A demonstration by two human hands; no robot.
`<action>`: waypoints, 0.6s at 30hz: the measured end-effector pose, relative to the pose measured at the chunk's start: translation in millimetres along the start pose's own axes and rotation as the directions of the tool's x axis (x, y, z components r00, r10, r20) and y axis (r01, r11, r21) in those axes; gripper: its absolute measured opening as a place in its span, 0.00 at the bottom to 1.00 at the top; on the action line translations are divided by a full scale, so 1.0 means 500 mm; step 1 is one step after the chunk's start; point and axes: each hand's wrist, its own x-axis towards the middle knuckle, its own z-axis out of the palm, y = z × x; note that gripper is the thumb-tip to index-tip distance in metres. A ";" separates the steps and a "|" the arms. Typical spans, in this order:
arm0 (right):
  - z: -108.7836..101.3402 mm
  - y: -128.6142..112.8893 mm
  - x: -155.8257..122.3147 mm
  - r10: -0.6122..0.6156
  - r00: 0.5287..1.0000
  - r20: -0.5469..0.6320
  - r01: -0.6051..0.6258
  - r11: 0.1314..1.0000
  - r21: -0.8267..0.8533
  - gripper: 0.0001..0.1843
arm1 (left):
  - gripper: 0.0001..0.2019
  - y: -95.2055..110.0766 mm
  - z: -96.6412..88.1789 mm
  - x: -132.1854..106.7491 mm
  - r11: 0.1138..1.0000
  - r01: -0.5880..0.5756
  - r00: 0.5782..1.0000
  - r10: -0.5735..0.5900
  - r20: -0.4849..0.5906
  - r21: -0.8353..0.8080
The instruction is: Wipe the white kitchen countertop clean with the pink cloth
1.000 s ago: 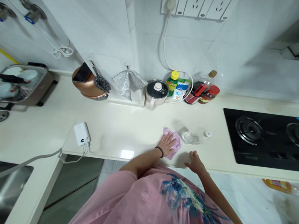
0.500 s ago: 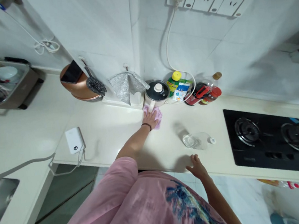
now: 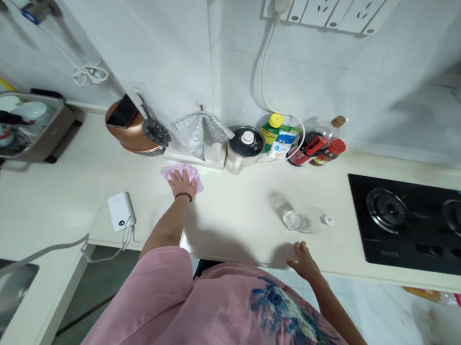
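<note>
My left hand (image 3: 183, 184) lies flat with its fingers spread on a pink cloth (image 3: 192, 174), pressing it against the cream countertop (image 3: 222, 212). A dark bead bracelet circles that wrist. Just beyond the cloth are a white tray (image 3: 195, 159) at the wall and a hanging silver mesh cloth (image 3: 202, 133). My right hand (image 3: 303, 261) rests at the counter's front edge, fingers apart, with nothing in it. Closest to it is a clear glass jar (image 3: 297, 220) lying on its side, with a small white-topped piece (image 3: 327, 220) at its right end.
A lidded small pot (image 3: 246, 143), seasoning packets (image 3: 280, 143) and red-capped bottles (image 3: 329, 151) line the wall. The black gas hob (image 3: 421, 222) is right. Leftward are a white power bank (image 3: 120, 211) with a cable, a copper-coloured pan (image 3: 136, 132), an electric cooker with bowls (image 3: 19, 128) and a sink (image 3: 6, 300).
My left hand has slid the pink cloth leftward along the counter, from beside the small pot's handle to in front of the white tray. My right hand stays by the edge.
</note>
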 end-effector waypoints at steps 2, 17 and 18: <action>0.002 -0.004 -0.005 0.008 1.000 -0.008 -0.008 0.999 0.035 0.51 | 0.39 0.034 0.021 -0.033 1.000 0.007 1.000 -0.007 -0.010 -0.001; -0.028 -0.036 -0.033 0.075 0.994 0.076 -0.077 0.996 0.034 0.51 | 0.40 0.610 0.206 -0.167 0.749 -0.658 0.725 0.659 0.202 -0.079; -0.033 -0.040 -0.036 0.083 0.993 0.086 -0.085 0.996 0.021 0.51 | 0.40 0.637 0.209 -0.163 0.742 -0.665 0.715 0.665 0.216 -0.082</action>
